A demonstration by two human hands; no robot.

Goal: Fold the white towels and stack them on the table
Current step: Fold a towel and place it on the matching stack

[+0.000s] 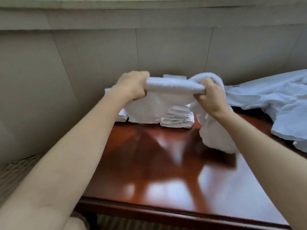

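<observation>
A white towel [166,97] is held above the glossy red-brown table [166,171] at frame centre, its top edge bunched into a roll, clenched by the left hand [132,85] and right hand [211,97]. A stack of folded towels [176,118] lies behind; unfolded towels [274,100] are heaped at right.

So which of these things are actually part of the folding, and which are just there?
Part of the job: held towel, left hand, right hand, folded stack, unfolded heap, table.
Just there: wall, window sill.

Both hands [172,90] grip a white towel [172,87] (partly bunched) above the table [149,163].
</observation>
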